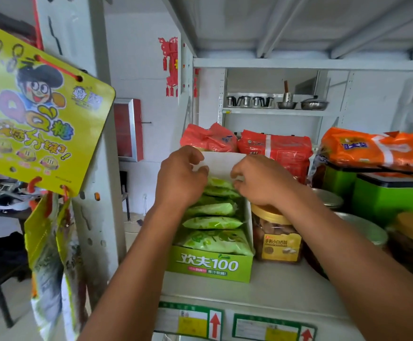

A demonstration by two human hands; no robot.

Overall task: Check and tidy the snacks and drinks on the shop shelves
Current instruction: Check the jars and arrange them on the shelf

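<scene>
A green display box (209, 265) stands on the white shelf (262, 289), filled with a row of several light green snack packets (213, 222). Its white back flap (221, 164) stands upright. My left hand (179, 178) curls its fingers over the flap's left top edge. On the flap's right side, my right hand (257, 180) pinches at the rearmost packets. Both forearms reach in from below.
A clear jar with a yellow lid (276, 239) stands right of the box. Red packets (274, 148) and orange packets (372, 147) lie behind, green tins (385, 200) at right. A yellow candy sign (36, 114) hangs on the left post. Price tags (190, 321) line the shelf edge.
</scene>
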